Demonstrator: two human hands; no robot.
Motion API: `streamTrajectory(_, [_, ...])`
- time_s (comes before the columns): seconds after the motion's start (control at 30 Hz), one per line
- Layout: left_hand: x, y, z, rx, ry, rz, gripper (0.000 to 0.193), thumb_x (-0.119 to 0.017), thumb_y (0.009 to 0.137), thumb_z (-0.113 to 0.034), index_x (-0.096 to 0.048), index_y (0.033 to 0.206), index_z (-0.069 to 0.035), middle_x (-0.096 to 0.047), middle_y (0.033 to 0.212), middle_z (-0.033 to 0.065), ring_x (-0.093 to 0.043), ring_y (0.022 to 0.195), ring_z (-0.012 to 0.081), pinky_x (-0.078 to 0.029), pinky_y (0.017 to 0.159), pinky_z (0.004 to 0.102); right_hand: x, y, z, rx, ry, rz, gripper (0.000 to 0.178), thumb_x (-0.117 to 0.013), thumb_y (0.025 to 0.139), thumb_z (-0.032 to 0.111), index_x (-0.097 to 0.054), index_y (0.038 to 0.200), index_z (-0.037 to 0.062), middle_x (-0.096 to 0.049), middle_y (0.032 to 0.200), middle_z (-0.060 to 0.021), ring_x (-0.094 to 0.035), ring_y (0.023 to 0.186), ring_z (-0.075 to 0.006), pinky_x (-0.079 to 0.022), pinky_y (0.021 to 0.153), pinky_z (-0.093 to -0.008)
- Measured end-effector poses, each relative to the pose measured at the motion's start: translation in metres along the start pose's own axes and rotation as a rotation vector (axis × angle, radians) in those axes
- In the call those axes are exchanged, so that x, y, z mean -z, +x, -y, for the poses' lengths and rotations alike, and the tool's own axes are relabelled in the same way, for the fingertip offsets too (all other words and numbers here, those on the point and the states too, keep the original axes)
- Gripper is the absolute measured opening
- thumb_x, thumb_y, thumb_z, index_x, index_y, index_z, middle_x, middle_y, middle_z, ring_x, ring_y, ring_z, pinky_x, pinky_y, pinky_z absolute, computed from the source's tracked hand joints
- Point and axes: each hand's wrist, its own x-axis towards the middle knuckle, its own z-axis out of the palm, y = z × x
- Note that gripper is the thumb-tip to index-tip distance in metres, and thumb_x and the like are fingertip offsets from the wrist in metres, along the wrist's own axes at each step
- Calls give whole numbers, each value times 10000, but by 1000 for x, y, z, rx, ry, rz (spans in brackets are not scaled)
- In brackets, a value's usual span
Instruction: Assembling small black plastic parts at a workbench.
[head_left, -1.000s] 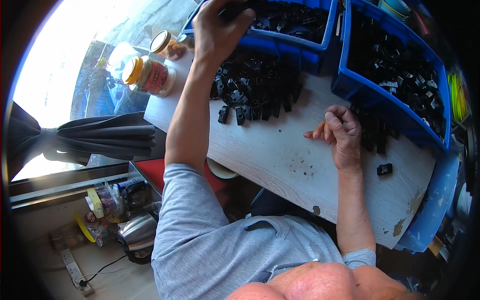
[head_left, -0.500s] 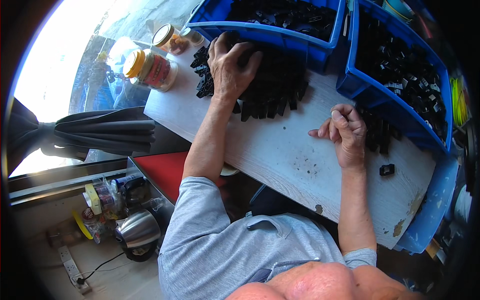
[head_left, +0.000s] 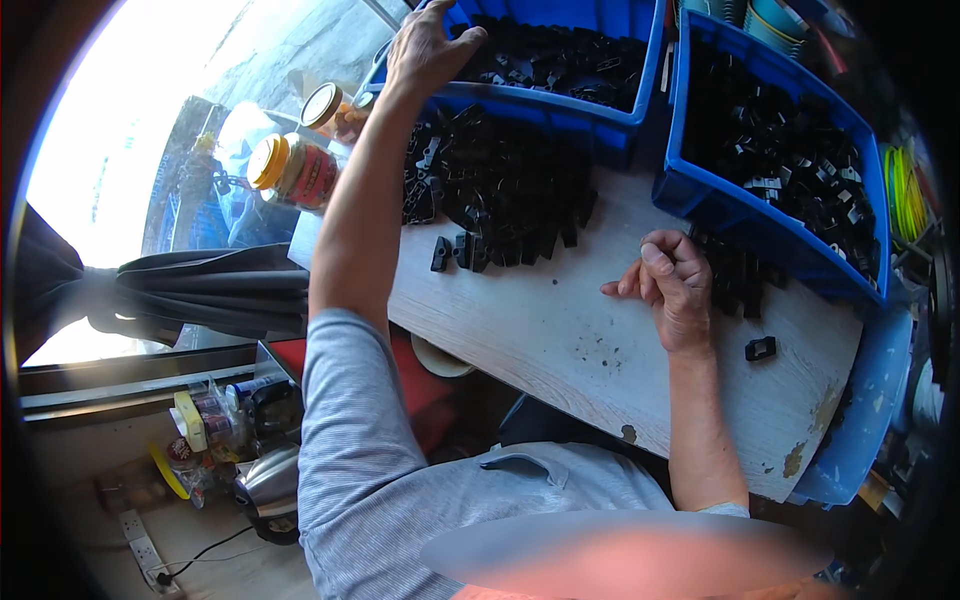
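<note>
Presently the left hand (head_left: 425,50) is stretched far forward, fingers spread and curved over the near rim of the left bin (head_left: 560,105), a hard blue plastic tub with straight walls; whether anything lies under the palm cannot be told. Inside that bin, just beyond the fingertips, sit small black parts (head_left: 560,60), angular and matte. Below the left wrist, against the forearm, a loose pile (head_left: 500,190) of the same black pieces spreads over the board (head_left: 560,330), a pale wood-grain panel with chipped, stained spots near its edge.

The right hand (head_left: 678,285) rests on the board, curled into a loose fist with the thumb on top; what it grips, if anything, is hidden. Just beyond its knuckles stands the right bin (head_left: 700,195), blue plastic too, filled with black parts. One black clip (head_left: 761,348), a small hollow rectangle, lies alone just to the right of the right wrist.

Left of the left forearm stand two jars (head_left: 295,165), round and glossy, with yellow and tan lids. Further left hangs a dark curtain (head_left: 190,295), gathered in folds
</note>
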Motion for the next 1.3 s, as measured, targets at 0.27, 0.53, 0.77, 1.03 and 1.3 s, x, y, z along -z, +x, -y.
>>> streamTrajectory(0.27, [-119, 69, 106, 163, 213, 712, 991, -724, 735, -679, -466, 1451, -45, -505, 1461, 248, -521, 1332, 402, -437, 1102, 461, -11, 1, 0, -37, 54, 46, 126, -629, 985, 182, -625, 1026, 62, -509, 592, -4, -646, 617, -152, -642, 709, -485])
streamTrajectory(0.53, [-135, 58, 72, 155, 260, 869, 1003, -746, 668, -747, -571, 1398, -82, -624, 1345, 186, -594, 1259, 338, -489, 1040, 442, -4, 2, 3, -44, 117, 35, 104, -639, 991, 168, -646, 1030, 71, -531, 609, 13, -668, 632, -132, -647, 736, -445])
streamTrajectory(0.77, [-123, 55, 51, -82, -33, 882, 846, -742, 736, -669, -577, 1411, -186, -630, 1331, 169, -611, 1226, 306, -506, 1017, 445, 0, 1, 3, -64, 131, 9, 111, -642, 990, 171, -643, 1030, 68, -537, 617, 11, -669, 639, -129, -646, 735, -450])
streamTrajectory(1.03, [-139, 64, 56, 68, 59, 936, 1042, -550, 708, -905, -516, 1474, -198, -474, 1502, 224, -425, 1418, 382, -395, 1142, 489, 0, 1, 3, -30, 66, 35, 103, -648, 985, 169, -643, 1043, 84, -535, 627, 8, -677, 652, -141, -647, 748, -460])
streamTrajectory(1.3, [-116, 46, -11, 91, -171, 1091, 1064, -567, 706, -905, -544, 1445, -139, -500, 1480, 227, -481, 1373, 400, -429, 1109, 495, 5, 1, 6, -60, 92, 14, 109, -636, 992, 175, -635, 1049, 82, -541, 633, 7, -680, 659, -142, -647, 752, -463])
